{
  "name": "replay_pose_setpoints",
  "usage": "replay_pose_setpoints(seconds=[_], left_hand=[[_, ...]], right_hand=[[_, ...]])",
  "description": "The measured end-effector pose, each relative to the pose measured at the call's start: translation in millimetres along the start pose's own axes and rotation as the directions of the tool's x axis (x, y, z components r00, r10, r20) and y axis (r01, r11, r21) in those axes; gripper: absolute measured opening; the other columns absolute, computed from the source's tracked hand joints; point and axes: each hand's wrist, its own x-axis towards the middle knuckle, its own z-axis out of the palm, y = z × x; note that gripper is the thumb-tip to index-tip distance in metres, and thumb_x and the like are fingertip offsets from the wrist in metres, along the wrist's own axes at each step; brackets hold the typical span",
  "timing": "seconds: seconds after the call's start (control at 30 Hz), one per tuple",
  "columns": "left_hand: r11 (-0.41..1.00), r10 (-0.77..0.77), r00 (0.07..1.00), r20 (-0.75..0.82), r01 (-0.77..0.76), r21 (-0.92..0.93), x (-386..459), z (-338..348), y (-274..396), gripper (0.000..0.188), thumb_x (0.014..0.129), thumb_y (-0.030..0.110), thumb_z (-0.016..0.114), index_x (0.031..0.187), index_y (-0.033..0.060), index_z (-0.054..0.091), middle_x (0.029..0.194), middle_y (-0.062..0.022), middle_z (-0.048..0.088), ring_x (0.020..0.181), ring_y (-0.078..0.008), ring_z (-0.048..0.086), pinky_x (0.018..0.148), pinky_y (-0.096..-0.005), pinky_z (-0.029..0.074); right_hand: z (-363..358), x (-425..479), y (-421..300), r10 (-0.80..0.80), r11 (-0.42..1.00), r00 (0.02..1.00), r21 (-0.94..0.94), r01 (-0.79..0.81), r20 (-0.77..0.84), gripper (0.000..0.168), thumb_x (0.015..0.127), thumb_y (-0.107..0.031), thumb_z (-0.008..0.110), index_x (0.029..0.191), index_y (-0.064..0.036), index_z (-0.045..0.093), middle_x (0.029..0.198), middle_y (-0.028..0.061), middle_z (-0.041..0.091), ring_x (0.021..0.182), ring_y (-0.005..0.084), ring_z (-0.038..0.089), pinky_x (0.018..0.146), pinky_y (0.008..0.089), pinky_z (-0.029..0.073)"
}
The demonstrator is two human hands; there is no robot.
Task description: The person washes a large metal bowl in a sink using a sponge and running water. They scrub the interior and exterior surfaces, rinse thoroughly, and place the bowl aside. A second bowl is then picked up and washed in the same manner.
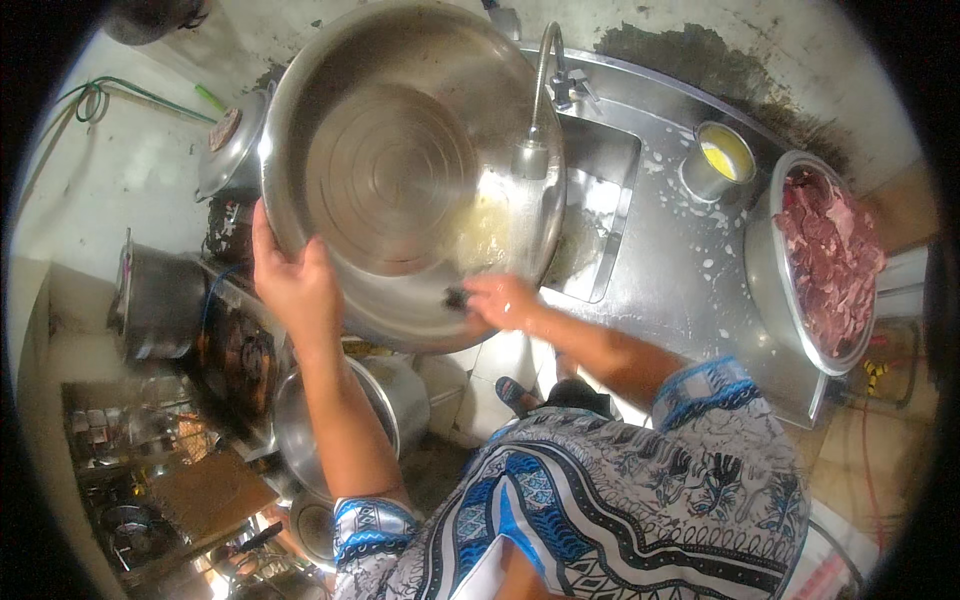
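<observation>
A large round metal basin [390, 172] is tipped up at the left side of the sink, its inside facing me. My left hand [294, 281] grips its near left rim. Against the lower inner wall, my right hand [499, 301] holds a dark scrubber [455, 298], partly hidden by the fingers. Water falls from the flexible faucet [531, 154] onto the basin's right inner side and spreads there. The steel sink bowl [596, 247] lies partly behind the basin.
On the wet drainboard [664, 292] stand a metal cup [720, 161] with yellow and white contents and a bowl [772, 247] heaped with raw meat [832, 255]. Large pots [161, 300] and a lidded pot [236, 142] are at left. Another metal pot [405, 397] stands below the basin.
</observation>
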Motion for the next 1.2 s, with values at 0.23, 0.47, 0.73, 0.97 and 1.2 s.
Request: replay_pose_setpoints(seconds=[0.23, 0.47, 0.73, 0.97, 1.2], left_hand=[[0.990, 0.061, 0.998, 0.010, -0.062, 0.128, -7.6, -16.1, -5.8, 0.061, 0.083, -0.006, 0.062, 0.140, -0.0079, 0.042, 0.137, -0.0181, 0.053, 0.125, -0.0223, 0.052, 0.107, -0.0341, 0.039], [0.973, -0.185, 0.912, -0.366, 0.223, 0.064, -168.2, 44.1, -87.9, 0.067, 0.089, 0.006, 0.067, 0.141, -0.0144, 0.030, 0.133, -0.0258, 0.051, 0.116, -0.0279, 0.055, 0.103, -0.0374, 0.043], [0.970, -0.238, 0.955, -0.178, 0.243, 0.011, -81.3, -18.1, -51.3, 0.056, 0.092, 0.005, 0.065, 0.134, -0.0175, 0.035, 0.131, -0.0253, 0.049, 0.114, -0.0234, 0.055, 0.098, -0.0346, 0.047], [0.996, -0.093, 0.966, -0.240, 0.086, -0.039, -61.9, 18.2, -43.5, 0.045, 0.086, -0.002, 0.063, 0.126, -0.0131, 0.046, 0.112, -0.0177, 0.063, 0.100, -0.0218, 0.061, 0.092, -0.0308, 0.047], [0.980, -0.174, 0.959, -0.224, 0.191, 0.055, -62.3, 9.6, -46.8, 0.044, 0.084, -0.006, 0.061, 0.125, -0.0117, 0.046, 0.117, -0.0193, 0.059, 0.104, -0.0236, 0.061, 0.093, -0.0344, 0.050]], right_hand=[[-44.5, 9.9, 64.0, -0.314, 0.842, 0.943, -0.491, 0.225, -0.106, 0.030, 0.081, -0.024, 0.064, 0.108, -0.012, 0.073, 0.099, 0.0123, 0.071, 0.089, 0.0330, 0.066, 0.091, 0.0434, 0.051], [26.5, -13.7, -35.6, -0.121, 0.984, 0.965, 0.097, 0.147, -0.233, 0.034, 0.086, -0.022, 0.066, 0.117, -0.008, 0.068, 0.108, 0.0193, 0.068, 0.099, 0.0383, 0.064, 0.088, 0.0468, 0.050], [-36.0, 46.2, 68.1, -0.139, 0.891, 0.985, -0.422, 0.170, 0.103, 0.040, 0.096, -0.027, 0.052, 0.132, -0.010, 0.056, 0.130, 0.0184, 0.059, 0.112, 0.0344, 0.058, 0.103, 0.0448, 0.042], [15.8, 35.6, 19.4, -0.076, 0.994, 0.992, -0.090, 0.067, -0.098, 0.036, 0.095, -0.022, 0.053, 0.125, -0.003, 0.059, 0.132, 0.0184, 0.057, 0.125, 0.0368, 0.048, 0.110, 0.0468, 0.033], [0.0, 42.0, 11.2, 0.065, 0.969, 0.998, 0.238, -0.064, 0.001, 0.035, 0.092, -0.021, 0.058, 0.124, -0.010, 0.057, 0.112, 0.0181, 0.057, 0.107, 0.0353, 0.057, 0.098, 0.0460, 0.042]])
